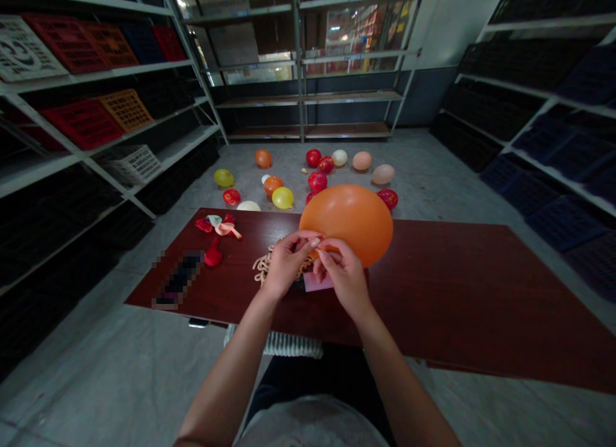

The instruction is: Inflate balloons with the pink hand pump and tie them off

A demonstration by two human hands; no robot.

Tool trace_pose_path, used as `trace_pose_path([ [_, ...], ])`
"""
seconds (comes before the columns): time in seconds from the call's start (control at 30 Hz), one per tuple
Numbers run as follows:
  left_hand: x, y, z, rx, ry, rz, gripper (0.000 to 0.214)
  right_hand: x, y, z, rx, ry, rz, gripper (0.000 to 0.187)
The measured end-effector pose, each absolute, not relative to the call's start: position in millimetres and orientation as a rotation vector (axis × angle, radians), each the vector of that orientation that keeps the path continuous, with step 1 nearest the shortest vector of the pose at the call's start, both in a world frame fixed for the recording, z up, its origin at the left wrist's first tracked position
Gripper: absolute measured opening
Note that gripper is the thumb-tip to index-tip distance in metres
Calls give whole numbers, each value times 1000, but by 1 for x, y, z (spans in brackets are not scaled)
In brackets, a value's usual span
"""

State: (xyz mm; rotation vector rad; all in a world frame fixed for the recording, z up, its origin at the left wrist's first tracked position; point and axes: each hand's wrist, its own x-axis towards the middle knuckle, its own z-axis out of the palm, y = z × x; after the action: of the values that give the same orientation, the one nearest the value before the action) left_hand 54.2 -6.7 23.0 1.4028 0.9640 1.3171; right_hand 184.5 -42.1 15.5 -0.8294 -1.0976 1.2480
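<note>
The inflated orange balloon (349, 219) sits over the middle of the dark red table (457, 286), closer to its far edge than its near one, with its round body bulging away from the person and its neck turned back toward the near edge. Its long axis runs roughly left to right, parallel with the far edge, so it looks wider than it is deep. Both hands meet at the neck: the left hand (283, 264) pinches it from the left with thumb and fingertips pressed together, and the right hand (344, 274) closes on it from the right, fingers curled in tight on the same spot. The work in hand looks like sealing the neck; doing it well likely means keeping the pinch firm so no air slips out, and stretching the neck long enough to wrap and tuck.

Under the hands lies a pink card (315, 281), and just left of it a loose heap of pale uninflated balloons (262, 267). Toward the far left corner lie a few limp red and pink ones (216, 232). Beyond the far edge, inflated balloons (317, 171) are scattered over the floor between metal shelves (298, 62).
</note>
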Motion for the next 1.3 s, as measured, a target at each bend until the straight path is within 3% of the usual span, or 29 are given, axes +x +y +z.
trace_pose_path([
  [0.13,57,-8,24,1379,1075,1385,20,186,-43,12,-847,-1116,1219,24],
  [0.33,65,-7,30,1058,1145,1590,34,183,-48,1,-913,-1241,1171,21],
  [0.57,62,-7,47,711,970,1459,42,184,-51,2,-924,-1325,1148,19],
  [0.93,47,-9,18,1157,932,1266,31,187,-36,13,-812,-1171,1185,23],
  [1.3,45,-3,12,1163,1107,1563,33,180,-33,2,-867,-1244,1254,29],
])
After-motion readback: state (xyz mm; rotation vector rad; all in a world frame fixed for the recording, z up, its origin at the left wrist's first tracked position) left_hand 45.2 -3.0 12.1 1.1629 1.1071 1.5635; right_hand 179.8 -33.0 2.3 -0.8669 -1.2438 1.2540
